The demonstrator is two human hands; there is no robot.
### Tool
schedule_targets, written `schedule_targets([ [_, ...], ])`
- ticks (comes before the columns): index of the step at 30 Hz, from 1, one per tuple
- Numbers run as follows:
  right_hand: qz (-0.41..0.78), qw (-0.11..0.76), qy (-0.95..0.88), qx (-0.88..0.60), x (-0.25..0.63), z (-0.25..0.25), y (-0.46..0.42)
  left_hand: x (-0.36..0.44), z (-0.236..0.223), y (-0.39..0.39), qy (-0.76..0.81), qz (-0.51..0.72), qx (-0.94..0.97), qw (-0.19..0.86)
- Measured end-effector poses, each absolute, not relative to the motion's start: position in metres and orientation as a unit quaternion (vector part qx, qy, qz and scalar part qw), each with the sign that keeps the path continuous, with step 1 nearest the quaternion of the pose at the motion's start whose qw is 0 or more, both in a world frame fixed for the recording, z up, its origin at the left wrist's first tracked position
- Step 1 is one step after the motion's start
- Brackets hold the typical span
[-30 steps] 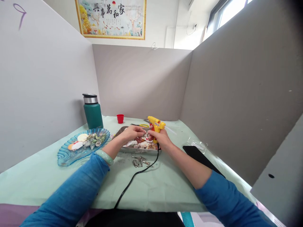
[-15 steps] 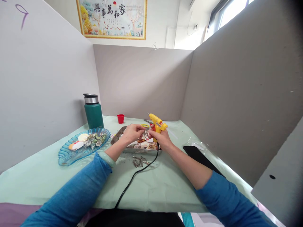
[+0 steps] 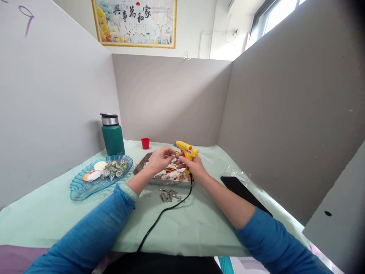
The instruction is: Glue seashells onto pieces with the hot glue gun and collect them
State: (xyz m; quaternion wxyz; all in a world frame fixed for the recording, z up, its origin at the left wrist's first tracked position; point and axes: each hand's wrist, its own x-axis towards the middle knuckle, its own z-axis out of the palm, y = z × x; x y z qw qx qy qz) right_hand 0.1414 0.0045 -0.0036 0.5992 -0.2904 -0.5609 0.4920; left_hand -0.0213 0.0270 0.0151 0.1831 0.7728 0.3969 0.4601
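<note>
My right hand point(image 3: 194, 166) is wrapped around the handle of a yellow hot glue gun point(image 3: 186, 147), its nozzle pointing left and away from me. A black cord point(image 3: 164, 211) trails from the handle down to the table's front edge. Close to the gun, my left hand point(image 3: 161, 157) is pinched on something small that I cannot make out. Both hands are over a metal tray point(image 3: 171, 182) filled with shells, partly hiding it. In front of the tray lies a pile of small silvery metal clips point(image 3: 169, 195).
At the left, a blue scalloped dish point(image 3: 81, 190) holds shells. A green bottle point(image 3: 112, 139) stands behind it, and a red cup point(image 3: 145, 143) sits farther back. To the right are a black flat object point(image 3: 243, 193) and a clear plastic bag point(image 3: 238, 174). Grey partitions point(image 3: 171, 99) enclose the table.
The glue gun has shifted slightly left, and its nozzle has dipped toward my left fingertips. My left hand has risen a little, fingers still pinched.
</note>
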Motion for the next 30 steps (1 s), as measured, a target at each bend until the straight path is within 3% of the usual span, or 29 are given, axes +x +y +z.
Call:
schedule_targets([
  [4,0.496,0.607,-0.534,-0.315,0.141,-0.005,0.007,-0.019,0.014,0.026,0.374,0.475,0.785,0.133],
  [9,0.486,0.623,-0.513,-0.335,0.142,-0.006,0.009,-0.021,0.016,0.027,0.422,0.464,0.757,0.185],
  [12,0.488,0.618,-0.517,-0.336,0.144,-0.007,0.010,-0.025,0.020,0.026,0.463,0.411,0.765,0.174],
  [18,0.486,0.614,-0.532,-0.322,0.144,-0.009,0.010,-0.032,0.018,0.022,0.482,0.197,0.852,0.052],
  [30,0.492,0.603,-0.536,-0.327,0.144,-0.008,0.010,-0.018,0.006,0.028,0.451,0.137,0.880,0.049],
])
